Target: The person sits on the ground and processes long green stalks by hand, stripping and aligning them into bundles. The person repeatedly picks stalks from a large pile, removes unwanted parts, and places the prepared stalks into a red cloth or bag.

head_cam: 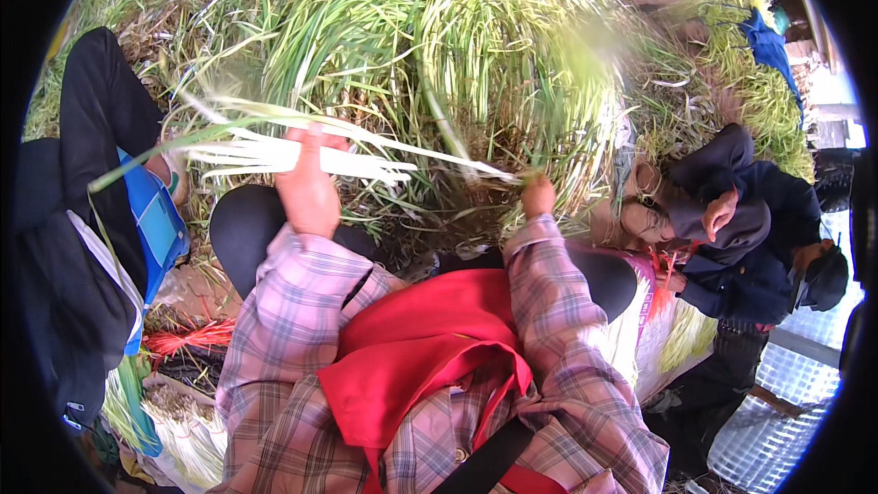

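Observation:
My left hand (312, 195) is closed around a bundle of white plant stalks (363, 163) with long green leaves, held level above my left knee. My right hand (539, 196) pinches the end of one pale stalk (473, 163), which stretches across to the bundle. Beyond both hands stands a large, dense heap of green leafy stalks (480, 48), with brown roots and dry leaves low among them. Some leaves near my left hand and at the heap's right side are blurred.
A person in dark clothes (748, 219) sits at the right near red ties (662, 274). Another person's dark-clothed leg (103, 103) is close at the left. Red strings (195, 339) and bundled white stalks (188, 439) lie at the lower left. More greens (748, 89) spread at the upper right.

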A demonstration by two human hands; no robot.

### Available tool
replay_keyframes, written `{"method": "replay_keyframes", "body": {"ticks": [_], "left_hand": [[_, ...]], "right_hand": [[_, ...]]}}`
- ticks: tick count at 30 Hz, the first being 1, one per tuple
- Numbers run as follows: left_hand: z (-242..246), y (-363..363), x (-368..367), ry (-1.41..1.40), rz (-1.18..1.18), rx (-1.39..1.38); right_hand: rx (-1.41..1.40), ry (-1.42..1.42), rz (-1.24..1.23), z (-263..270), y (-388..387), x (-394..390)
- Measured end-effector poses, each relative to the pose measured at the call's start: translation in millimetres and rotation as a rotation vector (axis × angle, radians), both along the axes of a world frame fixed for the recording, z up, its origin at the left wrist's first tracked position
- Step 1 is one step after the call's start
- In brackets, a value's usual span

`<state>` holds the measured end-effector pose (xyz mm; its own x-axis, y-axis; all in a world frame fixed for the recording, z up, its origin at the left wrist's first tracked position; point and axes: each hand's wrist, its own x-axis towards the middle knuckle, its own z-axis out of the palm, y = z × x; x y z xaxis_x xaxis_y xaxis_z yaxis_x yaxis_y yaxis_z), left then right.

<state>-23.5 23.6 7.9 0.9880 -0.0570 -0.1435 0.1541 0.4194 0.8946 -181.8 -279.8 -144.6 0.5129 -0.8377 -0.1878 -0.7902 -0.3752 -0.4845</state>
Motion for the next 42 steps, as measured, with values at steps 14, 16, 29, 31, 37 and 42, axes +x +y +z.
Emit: {"method": "replay_keyframes", "body": {"ticks": [14, 16, 29, 31, 37, 42], "left_hand": [[-14, -11, -14, 0.140, -0.467, 0.128], [-19, -16, -19, 0.060, -0.478, 0.118], [-15, 11, 12, 0.209, -0.048, -0.310], [-12, 18, 20, 0.181, 0.023, -0.376], [5, 41, 37, 0.114, 0.058, -0.417], [0, 31, 25, 0.261, -0.070, -0.393]], "right_hand": [[0.123, -0.271, 0.825, 167, 101, 72], [0.192, -0.397, 0.885, 169, 133, 86], [0.091, 0.075, 0.518, 67, 59, 4], [0.184, 0.543, 0.547, 47, 37, -15], [0.070, 0.925, 0.480, 44, 24, -17], [0.586, -0.433, 0.499, 107, 78, 14]]}}
